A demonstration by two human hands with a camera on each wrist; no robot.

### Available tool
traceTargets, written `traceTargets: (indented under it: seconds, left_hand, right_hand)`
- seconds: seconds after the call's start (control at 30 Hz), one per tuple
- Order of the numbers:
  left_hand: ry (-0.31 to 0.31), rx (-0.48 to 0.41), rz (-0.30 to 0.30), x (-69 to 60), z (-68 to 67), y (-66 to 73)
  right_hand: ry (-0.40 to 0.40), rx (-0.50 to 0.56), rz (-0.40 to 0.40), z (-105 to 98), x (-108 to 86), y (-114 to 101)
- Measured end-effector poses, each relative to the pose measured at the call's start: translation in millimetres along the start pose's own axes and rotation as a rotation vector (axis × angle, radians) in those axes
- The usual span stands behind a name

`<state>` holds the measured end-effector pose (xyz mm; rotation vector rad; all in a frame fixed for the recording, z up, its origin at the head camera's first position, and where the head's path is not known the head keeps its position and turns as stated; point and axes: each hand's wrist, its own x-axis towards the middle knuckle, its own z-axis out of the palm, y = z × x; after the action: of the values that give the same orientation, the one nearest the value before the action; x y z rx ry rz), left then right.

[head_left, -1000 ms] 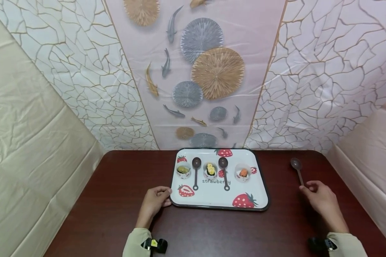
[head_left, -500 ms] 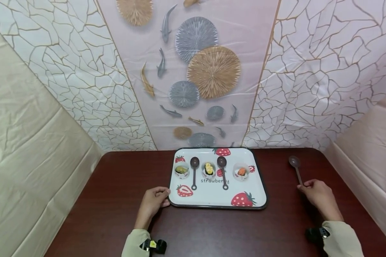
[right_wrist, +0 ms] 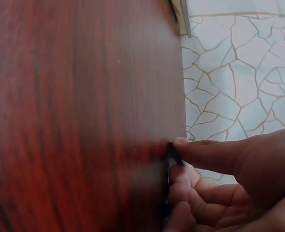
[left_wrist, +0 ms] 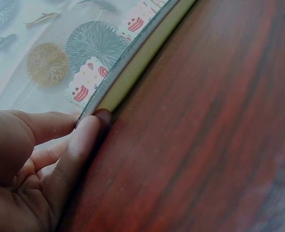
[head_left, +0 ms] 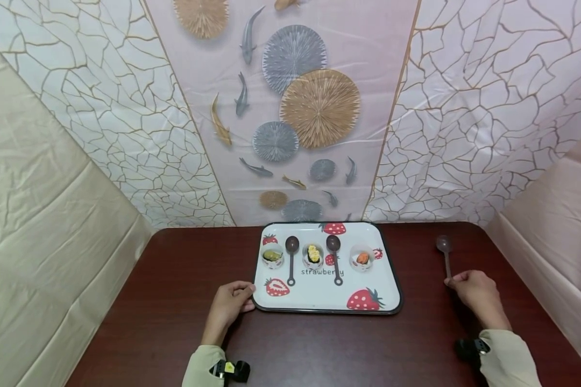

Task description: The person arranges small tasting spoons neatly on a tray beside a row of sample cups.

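My left hand [head_left: 228, 305] pinches the dark rim of a white strawberry-print tray [head_left: 319, 298] at its lower left corner. In the left wrist view, thumb and fingers meet on the edge of the tray. At the right side of the table, my right hand [head_left: 479, 295] pinches the handle end of a brown spoon [head_left: 444, 244], whose bowl points away from me. On the tray lie two more brown spoons, a left one [head_left: 292, 245] and a right one [head_left: 333, 243]. Small paper cups stand beside them: one with green food [head_left: 272, 256], one with yellow [head_left: 313, 254], one with orange [head_left: 362, 258].
The dark red wooden table [head_left: 319, 349] ends at a patterned cloth [head_left: 319, 107] behind the tray. Beige cloth panels slope along the left [head_left: 53, 215] and the right [head_left: 557, 226]. Bare tabletop lies between the tray and the right hand.
My right hand has shifted slightly left, and the spoon in it has turned a little, its handle more upright in view. The left hand stays at the tray. The head view has shifted a little.
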<state>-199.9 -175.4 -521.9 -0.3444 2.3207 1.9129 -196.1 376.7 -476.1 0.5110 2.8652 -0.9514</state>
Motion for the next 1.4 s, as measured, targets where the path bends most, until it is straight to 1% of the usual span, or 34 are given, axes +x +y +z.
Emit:
traceTargets:
  seconds: [0.27,0.4,0.53,0.63,0.77,0.87,0.93,1.1,1.27,1.4]
  left_hand:
    - [-0.001,0.005,0.013,-1.1,-1.0,0.3]
    - [-0.001,0.007,0.006,-0.7,-0.4,-0.1]
    - [-0.004,0.007,0.004,-0.9,-0.1,-0.2]
    - [-0.005,0.005,0.008,-1.4,-0.4,0.2]
    - [-0.001,0.005,0.005,-1.4,0.3,0.6]
    - [0.004,0.006,0.005,-1.8,0.7,1.0]
    - [0.002,0.006,0.008,-2.4,0.6,1.4]
    - [-0.005,0.007,0.011,-2.9,0.4,0.3]
    - [-0.002,0.005,0.016,-3.3,-0.6,1.2]
    - [-0.003,0.018,0.012,-3.2,-1.0,1.6]
  right_hand:
    - [0.036,0.157,0.065,3,-6.1,5]
    - [0.044,0.222,0.077,7,-10.0,4]
    - [0.048,0.314,0.075,11,-11.8,4]
    - [0.026,0.37,0.077,10,-11.4,7]
    - [-0.037,0.409,0.077,5,-13.4,10]
    - [-0.069,0.437,0.07,3,-15.6,10]
    - [-0.071,0.457,0.068,2,-16.0,9]
    - [-0.045,0.514,0.057,5,-18.0,4]
    - [-0.012,0.61,0.003,15,-22.2,-4]
    - [-0.004,0.7,-0.039,21,-25.9,-13]
